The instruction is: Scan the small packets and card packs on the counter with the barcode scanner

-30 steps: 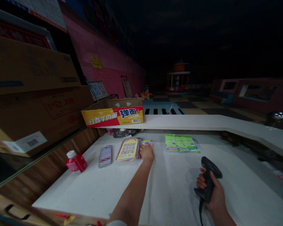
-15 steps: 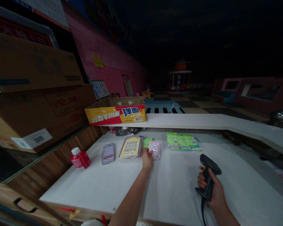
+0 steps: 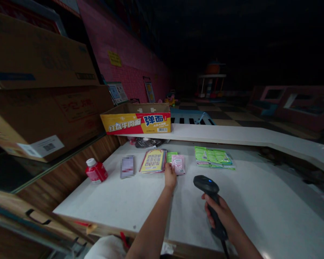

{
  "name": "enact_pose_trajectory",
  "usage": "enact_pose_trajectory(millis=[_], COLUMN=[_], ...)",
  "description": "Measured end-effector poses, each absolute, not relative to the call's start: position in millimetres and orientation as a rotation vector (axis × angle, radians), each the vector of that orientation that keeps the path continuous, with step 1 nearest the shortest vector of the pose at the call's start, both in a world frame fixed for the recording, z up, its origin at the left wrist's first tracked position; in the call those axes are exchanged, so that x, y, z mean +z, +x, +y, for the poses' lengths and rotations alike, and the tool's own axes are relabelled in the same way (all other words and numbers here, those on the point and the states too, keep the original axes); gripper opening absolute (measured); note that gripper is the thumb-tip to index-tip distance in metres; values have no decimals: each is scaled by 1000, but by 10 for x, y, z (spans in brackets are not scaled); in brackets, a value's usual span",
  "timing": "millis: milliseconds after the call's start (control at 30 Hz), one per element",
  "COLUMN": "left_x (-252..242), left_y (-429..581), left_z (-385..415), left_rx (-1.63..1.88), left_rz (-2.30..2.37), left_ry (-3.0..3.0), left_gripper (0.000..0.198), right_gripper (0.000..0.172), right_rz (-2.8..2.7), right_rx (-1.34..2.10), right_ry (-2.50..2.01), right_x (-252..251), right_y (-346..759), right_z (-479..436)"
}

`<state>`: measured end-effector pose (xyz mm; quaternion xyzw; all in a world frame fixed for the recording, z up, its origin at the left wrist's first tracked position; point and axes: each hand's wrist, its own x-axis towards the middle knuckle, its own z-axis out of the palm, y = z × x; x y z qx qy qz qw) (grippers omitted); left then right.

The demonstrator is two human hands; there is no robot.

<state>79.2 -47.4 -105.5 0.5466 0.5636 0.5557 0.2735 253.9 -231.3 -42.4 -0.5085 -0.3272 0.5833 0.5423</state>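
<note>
My left hand (image 3: 170, 176) rests on the white counter (image 3: 102, 201), its fingertips between a stack of yellow printed cards (image 3: 153, 160) and a pink packet (image 3: 178, 164). A small green packet (image 3: 172, 156) lies just behind those fingers. My right hand (image 3: 218, 214) grips a black handheld barcode scanner (image 3: 210, 190) by its handle, with a small blue light showing on top and a cable trailing down. The scanner head points up and to the left, above bare counter and apart from the packets.
A pile of green sachets (image 3: 213, 157) lies right of the pink packet. Left of the cards are a pixelated card packet (image 3: 127, 167) and a red bottle (image 3: 96, 171). A yellow-and-red noodle carton (image 3: 136, 118) stands on a white ledge behind, with large cardboard boxes (image 3: 43, 86) at left.
My right hand has swung the scanner left toward the packets and tilted it. The pink packet, partly under my left hand a second ago, now lies clear to its right.
</note>
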Motion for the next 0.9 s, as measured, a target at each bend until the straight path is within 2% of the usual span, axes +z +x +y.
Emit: enact_pose_trajectory(millis=[267, 533, 667, 900], left_x=[-1185, -1182, -1162, -1110], left_y=[792, 790, 788, 766], left_z=[-409, -399, -409, -425], left_rx=[1649, 1619, 1607, 1641], left_rz=[1470, 1430, 1408, 1432], left_ry=[1501, 1484, 1473, 1493], left_gripper=[4, 4, 4, 16], right_gripper=[45, 47, 47, 43], right_rz=[-873, -839, -797, -533], right_rx=[1380, 1379, 1421, 1486], right_ry=[-1308, -1278, -1184, -824], right_x=[-406, -429, -494, -670], right_y=[2514, 2530, 2667, 3214], right_z=[-2329, -2322, -2258, -2129])
